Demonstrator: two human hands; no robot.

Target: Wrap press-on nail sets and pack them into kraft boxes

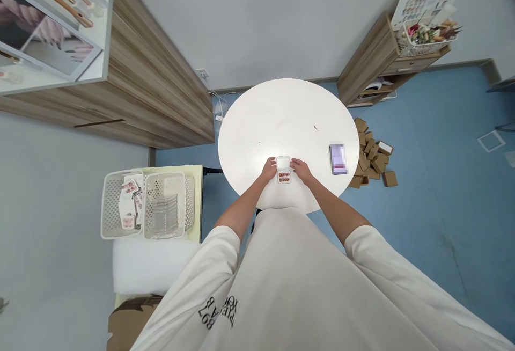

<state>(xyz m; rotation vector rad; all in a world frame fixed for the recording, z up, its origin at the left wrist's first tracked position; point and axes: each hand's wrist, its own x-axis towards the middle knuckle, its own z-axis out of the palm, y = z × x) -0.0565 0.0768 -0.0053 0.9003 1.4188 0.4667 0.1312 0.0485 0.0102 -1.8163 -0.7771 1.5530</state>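
A small white box (284,176) of red press-on nails lies near the front of the round white table (257,120). Its lid (283,162) stands open on the far side, and the nails sit in two rows in the near half. My left hand (269,168) grips the left edge by the lid, fingers closed. On the opposite edge, my right hand (300,169) pinches the lid side with bent fingers. Both thumbs are too small to make out clearly.
A phone-like purple object (338,159), blurred, lies at the table's right. Left stand two white baskets (144,206) with nail cards and clear cases. Small cardboard boxes (372,155) are heaped on the floor to the right. Wooden cabinets (161,61) flank the table.
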